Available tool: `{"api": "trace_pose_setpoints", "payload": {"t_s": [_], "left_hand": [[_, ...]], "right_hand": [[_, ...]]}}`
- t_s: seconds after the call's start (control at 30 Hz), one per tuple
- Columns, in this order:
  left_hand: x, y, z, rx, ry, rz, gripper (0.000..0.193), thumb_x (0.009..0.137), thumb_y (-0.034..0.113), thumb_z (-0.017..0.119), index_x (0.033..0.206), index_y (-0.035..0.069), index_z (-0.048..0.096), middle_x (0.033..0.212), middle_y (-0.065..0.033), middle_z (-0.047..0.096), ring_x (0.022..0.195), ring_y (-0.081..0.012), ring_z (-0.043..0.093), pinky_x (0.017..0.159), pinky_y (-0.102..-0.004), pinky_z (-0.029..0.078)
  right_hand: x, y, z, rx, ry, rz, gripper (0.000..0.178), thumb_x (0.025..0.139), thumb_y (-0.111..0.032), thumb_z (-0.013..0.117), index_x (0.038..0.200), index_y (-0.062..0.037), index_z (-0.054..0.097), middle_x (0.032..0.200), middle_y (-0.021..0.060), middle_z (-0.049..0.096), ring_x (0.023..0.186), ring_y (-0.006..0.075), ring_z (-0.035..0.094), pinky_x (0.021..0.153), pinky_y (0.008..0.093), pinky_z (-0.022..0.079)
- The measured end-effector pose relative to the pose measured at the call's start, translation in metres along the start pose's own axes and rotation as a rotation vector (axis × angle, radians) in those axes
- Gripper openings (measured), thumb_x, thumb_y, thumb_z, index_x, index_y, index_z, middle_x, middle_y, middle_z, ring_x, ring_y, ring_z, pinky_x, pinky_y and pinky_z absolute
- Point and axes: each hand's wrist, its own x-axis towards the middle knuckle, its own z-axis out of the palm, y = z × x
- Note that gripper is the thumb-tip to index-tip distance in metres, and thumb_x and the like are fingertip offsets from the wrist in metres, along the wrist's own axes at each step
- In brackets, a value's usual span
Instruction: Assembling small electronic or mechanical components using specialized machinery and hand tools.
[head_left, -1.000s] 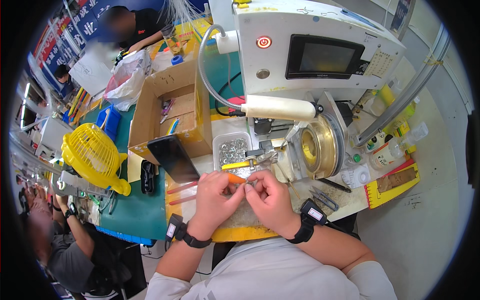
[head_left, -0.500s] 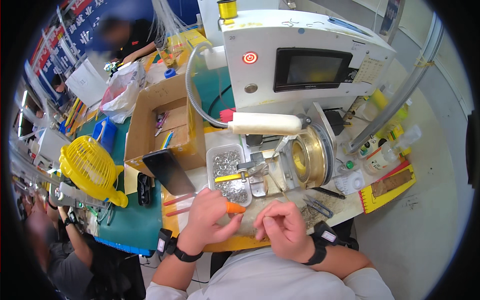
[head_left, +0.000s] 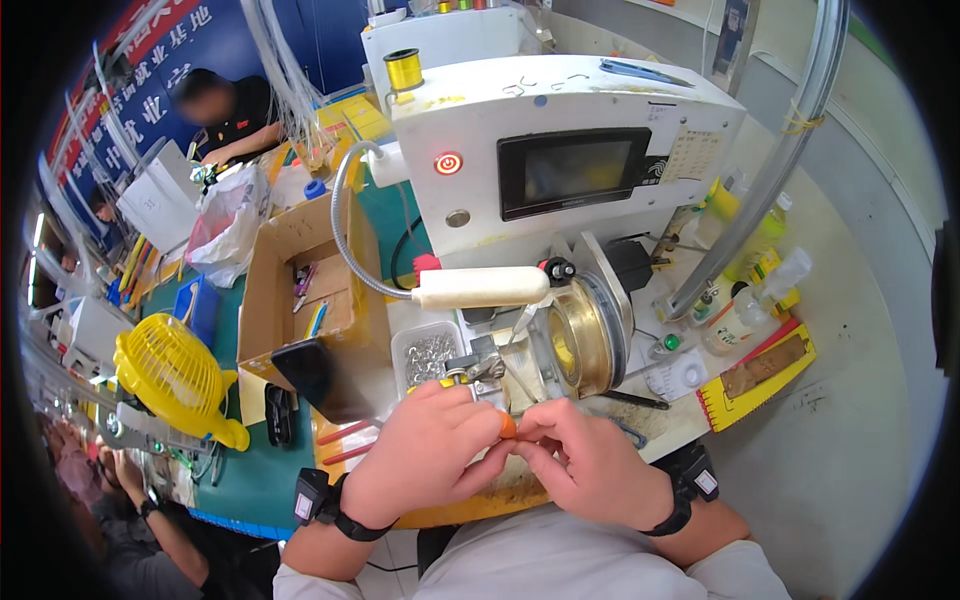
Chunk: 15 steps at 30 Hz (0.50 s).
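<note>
Your fingertips meet over a small orange piece (head_left: 508, 425): your left hand (head_left: 425, 450) pinches it between thumb and forefinger, and your right hand (head_left: 590, 462) closes its fingers against the same spot, just in front of the brass-coloured winding drum (head_left: 578, 335). You seem to be mid-way through fitting or threading that piece by hand. Next comes a steady, fine grip. The clear tray of small metal parts (head_left: 428, 352) sits just beyond your left knuckles, below the white machine (head_left: 560, 150).
</note>
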Motion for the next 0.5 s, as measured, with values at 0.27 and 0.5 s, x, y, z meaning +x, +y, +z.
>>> {"api": "trace_pose_setpoints", "payload": {"t_s": [0.27, 0.5], "left_hand": [[0.0, -0.012, 0.006, -0.129, 0.166, -0.045, 0.019, 0.078, 0.012, 0.081, 0.087, 0.011, 0.065, 0.074, -0.0036, 0.056, 0.069, -0.0266, 0.053, 0.063, -0.0405, 0.036], [0.0, -0.013, 0.027, -0.207, 0.332, -0.079, 0.019, 0.076, 0.01, 0.082, 0.087, 0.011, 0.067, 0.071, -0.0036, 0.053, 0.067, -0.0265, 0.05, 0.064, -0.0403, 0.033]], "right_hand": [[0.008, 0.012, 0.019, 0.203, 0.221, -0.029, 0.023, 0.1, -0.009, 0.073, 0.115, -0.0041, 0.057, 0.087, 0.0086, 0.071, 0.068, 0.0189, 0.069, 0.061, 0.0321, 0.053], [0.01, 0.028, 0.044, 0.447, 0.346, -0.007, 0.012, 0.101, -0.007, 0.07, 0.109, -0.002, 0.063, 0.083, 0.0051, 0.067, 0.068, 0.0109, 0.061, 0.062, 0.0277, 0.049]]}}
